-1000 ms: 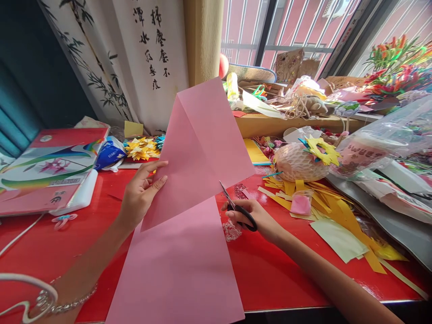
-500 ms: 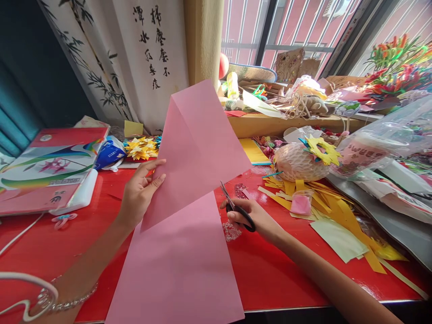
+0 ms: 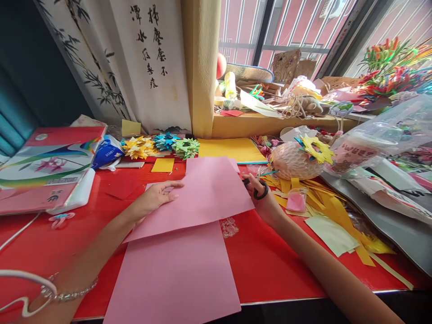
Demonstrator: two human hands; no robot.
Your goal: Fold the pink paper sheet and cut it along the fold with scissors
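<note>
A pink sheet of paper [image 3: 209, 193] lies slanted across a second pink sheet [image 3: 178, 274], which hangs over the table's front edge. At the upper sheet's left edge, my left hand [image 3: 155, 199] grips it, with thumb and forefinger over the paper; the other fingers are partly hidden. Close to its right corner is my right hand [image 3: 266, 204], closed around scissors with black handles [image 3: 260, 190]. The scissor blades point away from me and are mostly hidden by the fingers.
Folded paper stars [image 3: 140, 147] and a yellow paper stack [image 3: 229, 150] line the back. To the right are a foam-netted round object [image 3: 295, 159], yellow paper strips [image 3: 340, 216] and a pale green sheet [image 3: 332, 235]. A paper pack [image 3: 50, 166] sits left; a white cable [image 3: 27, 274] crosses the lower left.
The upper pink sheet has come down from its raised, tilted position onto the lower sheet. My left hand moved right and lower with it; my right hand with the scissors shifted right and slightly away.
</note>
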